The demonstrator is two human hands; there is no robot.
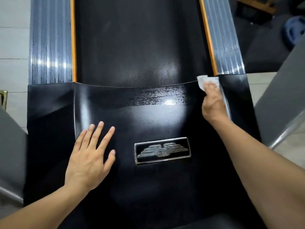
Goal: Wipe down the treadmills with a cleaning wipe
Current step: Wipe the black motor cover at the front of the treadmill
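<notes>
Grip: right hand (212,100) holds a white cleaning wipe (208,81) bunched under curled fingers; left hand (90,156) lies flat, fingers spread, holding nothing.
Treadmill: black motor cover (148,116) fills the centre; dark belt (135,38) runs toward 12 o'clock between ribbed side rails.
Wet streak: a damp patch (158,96) crosses the cover just left of the wipe.
Wipe: at 2 o'clock, on the cover's far right corner.
Badge: winged metal emblem (162,150), at 5 o'clock from centre.
</notes>
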